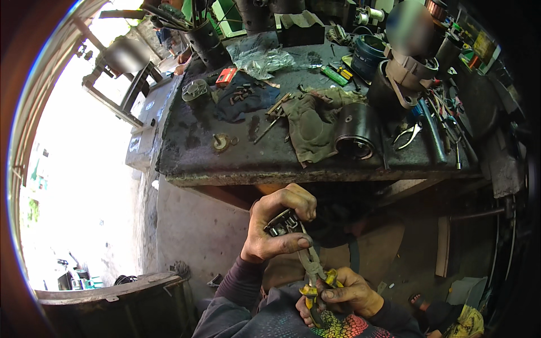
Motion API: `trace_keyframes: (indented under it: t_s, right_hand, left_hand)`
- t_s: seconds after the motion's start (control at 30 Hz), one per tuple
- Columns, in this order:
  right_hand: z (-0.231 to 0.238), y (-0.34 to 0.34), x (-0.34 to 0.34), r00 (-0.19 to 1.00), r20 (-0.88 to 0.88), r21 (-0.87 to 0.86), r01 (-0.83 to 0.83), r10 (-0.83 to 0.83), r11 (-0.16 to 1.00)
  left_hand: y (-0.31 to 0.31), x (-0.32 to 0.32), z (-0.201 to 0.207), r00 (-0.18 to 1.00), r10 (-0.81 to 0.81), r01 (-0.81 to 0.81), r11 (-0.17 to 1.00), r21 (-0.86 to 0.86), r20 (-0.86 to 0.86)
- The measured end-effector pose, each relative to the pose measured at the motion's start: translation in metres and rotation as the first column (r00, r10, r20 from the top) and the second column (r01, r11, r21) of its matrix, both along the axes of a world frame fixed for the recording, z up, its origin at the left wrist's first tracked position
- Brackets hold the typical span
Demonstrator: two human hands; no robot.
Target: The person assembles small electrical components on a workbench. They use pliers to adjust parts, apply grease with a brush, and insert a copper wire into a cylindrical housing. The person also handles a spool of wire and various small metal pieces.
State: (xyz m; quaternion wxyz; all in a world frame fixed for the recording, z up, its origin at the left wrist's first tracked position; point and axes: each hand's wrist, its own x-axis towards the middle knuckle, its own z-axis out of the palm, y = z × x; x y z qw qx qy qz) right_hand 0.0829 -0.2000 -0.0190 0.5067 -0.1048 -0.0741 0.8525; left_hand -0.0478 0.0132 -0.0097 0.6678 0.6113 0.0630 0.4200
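Over my lap, my left hand (261, 228) is curled around a small dark metal part (284, 223) with shiny metal pieces inside it. Fingers and thumb hide much of its outline. My right hand (358, 293) grips a pair of pliers (311, 263) by its yellow-and-black handles, which are spread apart. The pliers' jaws point up to the part, between my left thumb and fingers. Whether the jaw tips pinch anything is too small to tell.
A dark workbench (197, 163) stands ahead, its front edge just beyond my left hand. It bears a black metal cylinder (356, 130), a dirty cloth (310, 127), white-jawed pliers (408, 137) and a red box (226, 76). A dark drum (112, 307) stands at lower left.
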Motion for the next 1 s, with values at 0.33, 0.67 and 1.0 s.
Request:
trace_keyframes:
  t_s: [0.33,0.67,1.0]
  right_hand:
    - [0.019,0.01,0.012,0.98,0.198,0.023,0.008,-0.013,1.0]
    - [0.076,0.008,0.235,-0.929,0.34,0.582,0.328,0.143,0.745]
    - [0.055,0.094,0.32,-0.986,0.102,0.51,0.165,0.132,0.844]
  left_hand:
    - [0.008,0.005,-0.004,0.997,-0.033,0.043,0.984,-0.172,0.064]
    - [0.129,0.019,0.004,0.757,0.477,-0.523,0.852,0.023,-0.446]
    - [0.121,0.067,0.038,0.649,0.722,-0.301,0.535,0.79,-0.242]
